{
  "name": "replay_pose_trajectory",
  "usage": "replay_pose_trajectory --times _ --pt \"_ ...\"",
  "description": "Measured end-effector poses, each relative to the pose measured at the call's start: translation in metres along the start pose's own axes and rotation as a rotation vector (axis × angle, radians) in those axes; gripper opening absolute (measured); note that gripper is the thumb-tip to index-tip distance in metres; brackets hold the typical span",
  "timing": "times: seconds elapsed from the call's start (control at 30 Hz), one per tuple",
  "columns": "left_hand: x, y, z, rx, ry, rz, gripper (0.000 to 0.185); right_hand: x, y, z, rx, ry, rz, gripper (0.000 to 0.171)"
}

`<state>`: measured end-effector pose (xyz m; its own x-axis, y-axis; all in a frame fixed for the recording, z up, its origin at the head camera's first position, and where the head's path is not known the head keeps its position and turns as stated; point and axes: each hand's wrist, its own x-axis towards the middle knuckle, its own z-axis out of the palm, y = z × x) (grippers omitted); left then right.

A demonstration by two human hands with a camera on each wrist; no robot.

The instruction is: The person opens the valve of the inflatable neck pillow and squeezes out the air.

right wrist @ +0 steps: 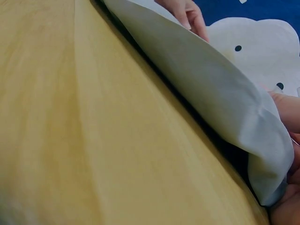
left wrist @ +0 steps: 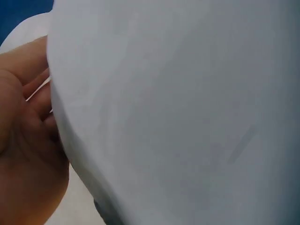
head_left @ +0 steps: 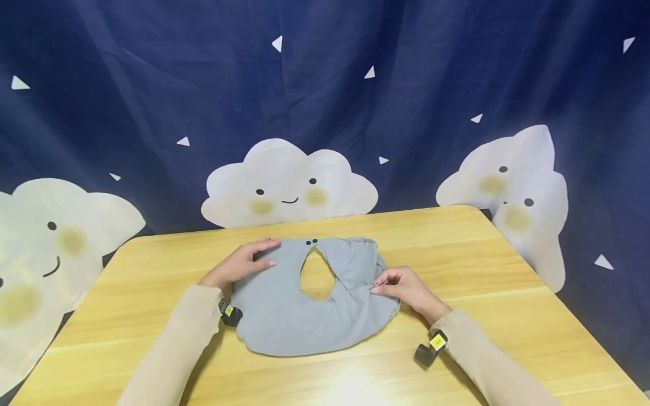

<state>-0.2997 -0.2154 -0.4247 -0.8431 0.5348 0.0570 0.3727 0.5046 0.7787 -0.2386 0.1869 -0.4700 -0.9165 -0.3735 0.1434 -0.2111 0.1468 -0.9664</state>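
Note:
A grey cloth bib (head_left: 284, 321) lies on the table, with an oval neck opening and two small black dots at its top. My left hand (head_left: 246, 264) rests on its upper left part, thumb and fingers spread and fairly straight. In the left wrist view the pale cloth (left wrist: 173, 93) fills most of the picture and hides the fingertips of that hand (left wrist: 28, 126). My right hand (head_left: 408, 288) pinches a fold on the bib's right side between thumb and forefinger. The right wrist view shows the bib's raised edge (right wrist: 201, 89) beside the right hand (right wrist: 288, 154).
The bib lies on a light wooden table (head_left: 508, 338). Behind it hangs a dark blue curtain (head_left: 152, 67) with white clouds (head_left: 289, 175) and small triangles. A small black camera is worn on each wrist, over beige sleeves.

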Motion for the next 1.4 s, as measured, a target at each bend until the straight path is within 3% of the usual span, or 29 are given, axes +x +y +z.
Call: replay_pose_trajectory --times 0.23,0.7,0.93,1.17,1.4 --pt "-0.002 -0.007 0.006 -0.016 -0.070 -0.020 0.063 0.001 0.003 -0.001 0.000 0.002 -0.001 0.018" --pt "-0.002 -0.010 0.014 0.008 -0.087 -0.057 0.066 0.000 0.002 -0.001 -0.004 0.015 0.001 0.011" --pt "-0.001 -0.009 0.018 0.058 -0.066 0.019 0.059 0.000 0.002 -0.002 0.002 0.010 0.000 0.019" --pt "-0.002 -0.006 0.018 0.089 -0.049 0.023 0.059 0.001 0.001 -0.001 0.002 0.002 0.011 0.019" --pt "-0.012 0.003 0.011 -0.042 -0.032 -0.033 0.067 0.000 -0.001 -0.001 -0.021 0.002 0.000 0.017"
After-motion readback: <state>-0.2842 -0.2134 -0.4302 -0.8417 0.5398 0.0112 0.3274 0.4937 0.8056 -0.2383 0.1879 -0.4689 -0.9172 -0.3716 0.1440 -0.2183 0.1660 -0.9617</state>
